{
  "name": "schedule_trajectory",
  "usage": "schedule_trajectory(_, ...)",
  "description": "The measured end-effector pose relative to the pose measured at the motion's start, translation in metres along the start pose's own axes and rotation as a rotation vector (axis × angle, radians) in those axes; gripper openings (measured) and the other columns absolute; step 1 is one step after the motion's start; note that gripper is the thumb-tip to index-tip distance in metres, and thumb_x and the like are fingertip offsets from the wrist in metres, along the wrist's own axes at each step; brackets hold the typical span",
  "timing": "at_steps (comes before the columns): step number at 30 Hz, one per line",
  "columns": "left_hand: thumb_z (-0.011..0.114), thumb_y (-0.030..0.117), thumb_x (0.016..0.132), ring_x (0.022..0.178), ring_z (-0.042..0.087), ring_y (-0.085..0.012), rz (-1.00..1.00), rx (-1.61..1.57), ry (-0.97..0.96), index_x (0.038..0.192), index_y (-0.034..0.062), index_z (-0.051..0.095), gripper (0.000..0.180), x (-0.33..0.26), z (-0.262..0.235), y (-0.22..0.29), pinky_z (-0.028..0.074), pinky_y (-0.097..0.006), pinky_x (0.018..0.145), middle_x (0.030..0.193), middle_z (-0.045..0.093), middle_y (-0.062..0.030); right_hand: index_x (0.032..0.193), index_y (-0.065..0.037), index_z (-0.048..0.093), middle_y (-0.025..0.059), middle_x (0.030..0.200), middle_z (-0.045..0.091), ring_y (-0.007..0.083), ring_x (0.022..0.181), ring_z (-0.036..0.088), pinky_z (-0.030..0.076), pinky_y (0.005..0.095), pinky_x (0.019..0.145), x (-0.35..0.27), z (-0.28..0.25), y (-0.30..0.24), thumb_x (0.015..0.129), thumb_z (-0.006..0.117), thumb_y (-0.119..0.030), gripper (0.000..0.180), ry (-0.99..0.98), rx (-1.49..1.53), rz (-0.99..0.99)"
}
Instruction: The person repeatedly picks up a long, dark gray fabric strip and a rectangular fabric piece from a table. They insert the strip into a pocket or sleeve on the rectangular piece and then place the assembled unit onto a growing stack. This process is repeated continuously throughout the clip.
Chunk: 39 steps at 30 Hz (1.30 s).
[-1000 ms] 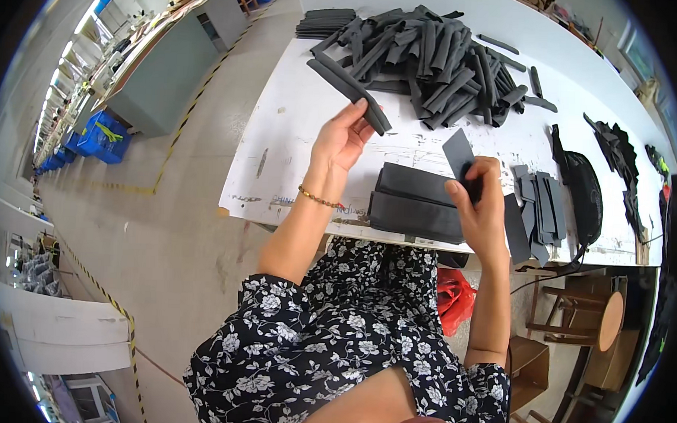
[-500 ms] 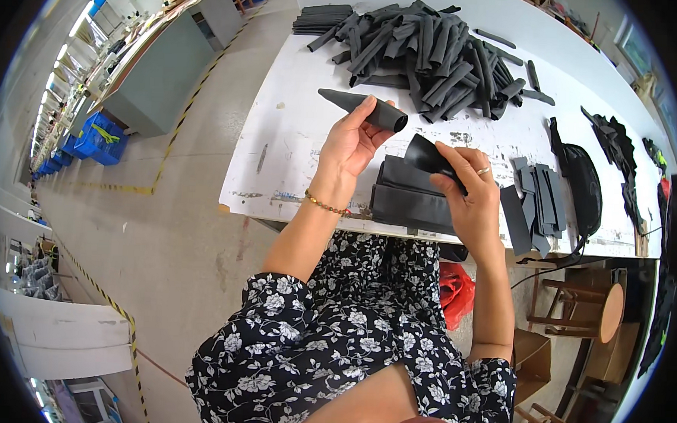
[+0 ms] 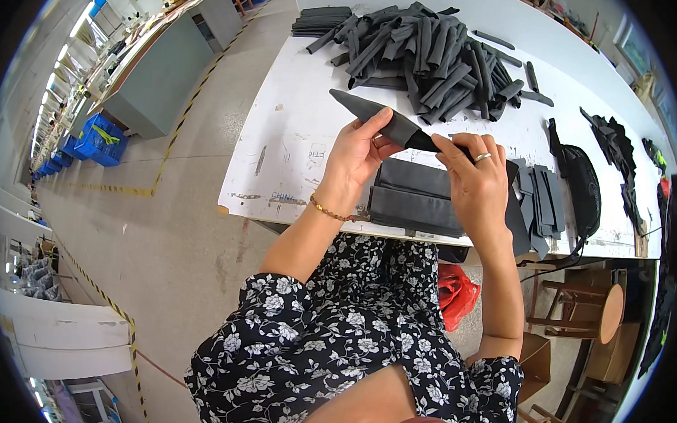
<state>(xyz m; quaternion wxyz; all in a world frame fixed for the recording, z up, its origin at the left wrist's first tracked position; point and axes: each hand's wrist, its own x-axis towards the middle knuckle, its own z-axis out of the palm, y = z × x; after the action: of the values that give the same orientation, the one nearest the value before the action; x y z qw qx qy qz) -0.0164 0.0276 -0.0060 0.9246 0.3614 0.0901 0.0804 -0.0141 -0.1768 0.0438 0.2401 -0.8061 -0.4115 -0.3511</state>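
Note:
A dark grey fabric sleeve (image 3: 368,110), pointed at its far left end, is gripped between the thumb and fingers of my left hand (image 3: 355,149). Its right end meets a darker black piece (image 3: 421,142), which looks partly inside the sleeve's mouth. My right hand (image 3: 480,179) pinches that black piece, its fingers bent over the outer end and partly hiding it. Below both hands, flat dark grey pieces (image 3: 413,210) lie stacked by the table's front edge.
A heap of rolled dark grey sleeves (image 3: 426,58) covers the table's back, beside a neat stack (image 3: 320,21). Loose strips (image 3: 542,200) and a black pouch (image 3: 581,190) lie to the right. A wooden stool (image 3: 611,313) and red plastic bag (image 3: 457,296) are below the table.
My right hand has risen and moved right with the black piece, bringing it to the sleeve's mouth. My left hand has shifted slightly right, and the sleeve tilts more downward to the right.

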Motion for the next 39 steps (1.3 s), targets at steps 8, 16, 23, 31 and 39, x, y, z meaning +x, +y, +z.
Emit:
schedule_trajectory(8,0.070,0.009,0.088,0.077,0.069,-0.0198,0.312,0.113,0.004,0.107,-0.0040,0.055,0.027,-0.034,0.039,-0.007,0.063,-0.033,0.066,0.094,0.066,-0.0117,0.116,-0.006,0.066,0.0053,0.102,0.057,0.0252,0.090,0.057,0.043,0.0405,0.079,-0.006,0.012,-0.008,0.074,0.074,-0.010,0.043,0.097,-0.140,-0.051)
schedule_trajectory(16,0.053,0.029,0.101,0.125,0.053,-0.0311,0.210,0.017,-0.446,0.111,0.0038,0.057,0.028,-0.045,0.050,-0.010,0.040,-0.047,0.107,0.098,0.068,-0.0130,0.123,-0.004,0.055,0.0129,0.110,0.057,0.0316,0.093,0.056,0.043,0.0420,0.081,-0.020,0.023,-0.028,0.072,0.077,-0.008,0.056,0.144,0.194,0.054)
schedule_trajectory(23,0.048,0.029,0.103,0.128,0.051,-0.0299,0.357,0.024,-0.469,0.103,0.0032,0.059,0.028,-0.043,0.042,-0.039,0.041,-0.045,0.106,0.100,0.067,-0.0123,0.112,-0.002,0.053,0.0157,0.114,0.055,0.0353,0.095,0.054,0.045,0.0464,0.081,-0.032,0.022,-0.017,0.069,0.073,0.000,0.048,-0.042,0.232,0.069)
schedule_trajectory(31,0.048,0.029,0.103,0.129,0.051,-0.0283,0.247,-0.137,-0.366,0.108,0.0045,0.059,0.027,-0.041,0.034,-0.031,0.042,-0.044,0.105,0.108,0.068,-0.0135,0.099,-0.003,0.059,0.0158,0.108,0.056,0.0353,0.092,0.057,0.050,0.0438,0.076,-0.033,0.002,-0.020,0.074,0.072,0.002,0.029,-0.081,0.276,0.083)
schedule_trajectory(39,0.059,0.028,0.098,0.124,0.054,-0.0273,0.157,-0.319,-0.297,0.125,0.0055,0.052,0.036,-0.031,0.031,-0.019,0.044,-0.045,0.102,0.109,0.066,-0.0109,0.094,0.000,0.059,0.0169,0.104,0.058,0.0339,0.086,0.060,0.051,0.0417,0.067,-0.035,0.007,-0.016,0.080,0.070,0.003,0.019,-0.040,0.288,0.120)
